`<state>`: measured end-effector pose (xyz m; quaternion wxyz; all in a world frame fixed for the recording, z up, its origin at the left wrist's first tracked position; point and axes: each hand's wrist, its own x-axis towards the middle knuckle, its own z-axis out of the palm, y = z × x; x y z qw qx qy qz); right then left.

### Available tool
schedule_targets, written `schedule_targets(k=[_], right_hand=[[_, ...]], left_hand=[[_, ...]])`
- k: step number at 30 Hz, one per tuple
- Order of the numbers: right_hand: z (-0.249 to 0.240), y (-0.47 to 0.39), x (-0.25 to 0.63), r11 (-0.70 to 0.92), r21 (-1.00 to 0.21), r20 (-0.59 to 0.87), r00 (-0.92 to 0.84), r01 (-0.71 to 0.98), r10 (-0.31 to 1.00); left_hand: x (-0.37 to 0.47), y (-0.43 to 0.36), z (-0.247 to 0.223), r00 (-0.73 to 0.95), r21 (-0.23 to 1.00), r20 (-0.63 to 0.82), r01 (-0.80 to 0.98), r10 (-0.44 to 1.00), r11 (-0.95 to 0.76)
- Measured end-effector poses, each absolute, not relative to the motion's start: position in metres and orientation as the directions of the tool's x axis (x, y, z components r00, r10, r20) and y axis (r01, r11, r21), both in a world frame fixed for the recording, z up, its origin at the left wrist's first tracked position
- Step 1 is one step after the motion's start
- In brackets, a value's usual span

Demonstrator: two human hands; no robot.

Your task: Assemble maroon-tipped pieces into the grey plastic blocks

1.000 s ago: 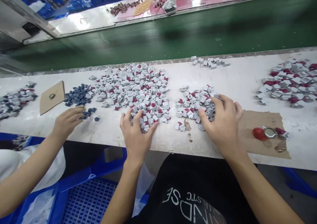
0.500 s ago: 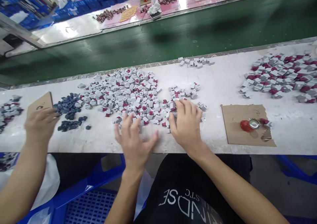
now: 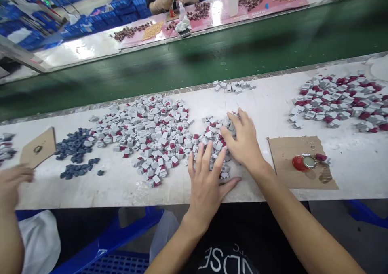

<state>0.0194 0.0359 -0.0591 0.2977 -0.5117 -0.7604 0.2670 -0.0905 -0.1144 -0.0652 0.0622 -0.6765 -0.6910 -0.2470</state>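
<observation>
My left hand (image 3: 206, 181) lies with spread fingers on the near edge of a small heap of grey and dark red pieces (image 3: 214, 134). Touching the right side of that heap is my right hand (image 3: 242, 138), its fingers also apart. Neither hand grips a piece that I can make out; what lies under the palms is hidden. Left of my hands spreads a large pile of the same grey and red pieces (image 3: 151, 128). A short row of grey pieces (image 3: 235, 87) sits near the table's far edge.
At the right, a cardboard piece (image 3: 281, 161) bears a red item and a round metal cap (image 3: 309, 162). Behind it is another grey-red pile (image 3: 342, 98). Dark blue pieces (image 3: 74, 144) and a co-worker's hand (image 3: 13, 181) are at left. Across the green belt (image 3: 194, 60), another person works.
My left hand has moved right, from the large pile to the small heap. My right hand has shifted slightly right and up. The co-worker's hand at left has moved back toward the near left.
</observation>
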Motion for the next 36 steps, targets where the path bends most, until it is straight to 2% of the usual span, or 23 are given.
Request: schedule_targets(k=[3, 8, 11, 18, 23, 27, 31, 36], right_hand=[[-0.06, 0.031, -0.004, 0.328, -0.761, 0.16, -0.329, 0.559, 0.931], [-0.054, 0.0, -0.028, 0.26, -0.805, 0.138, -0.258, 0.533, 0.956], [-0.054, -0.008, -0.034, 0.245, -0.803, 0.123, -0.252, 0.543, 0.96], [-0.055, -0.013, -0.054, 0.324, -0.759, 0.135, -0.35, 0.565, 0.927], [-0.053, -0.018, -0.054, 0.402, -0.718, 0.184, -0.402, 0.569, 0.897], [-0.056, -0.028, -0.038, 0.525, -0.658, 0.22, -0.529, 0.54, 0.82], [-0.06, -0.048, -0.023, 0.641, -0.624, 0.255, -0.659, 0.447, 0.708], [-0.058, -0.066, -0.034, 0.677, -0.584, 0.234, -0.705, 0.448, 0.669]], left_hand=[[-0.094, -0.113, -0.067, -0.123, 0.27, 0.434, 0.963, 0.892, 0.002], [-0.11, -0.13, -0.067, -0.151, 0.265, 0.434, 0.964, 0.888, 0.035], [-0.118, -0.14, -0.066, -0.156, 0.242, 0.426, 0.969, 0.891, 0.054], [-0.146, -0.149, -0.064, -0.185, 0.176, 0.398, 0.977, 0.899, 0.123], [-0.177, -0.155, -0.056, -0.048, 0.135, 0.355, 0.991, 0.934, -0.001], [-0.197, -0.162, -0.05, 0.063, 0.108, 0.334, 0.989, 0.941, -0.104], [-0.219, -0.168, -0.046, 0.114, 0.081, 0.339, 0.985, 0.934, -0.149], [-0.241, -0.169, -0.047, 0.153, 0.061, 0.394, 0.979, 0.906, -0.192]])
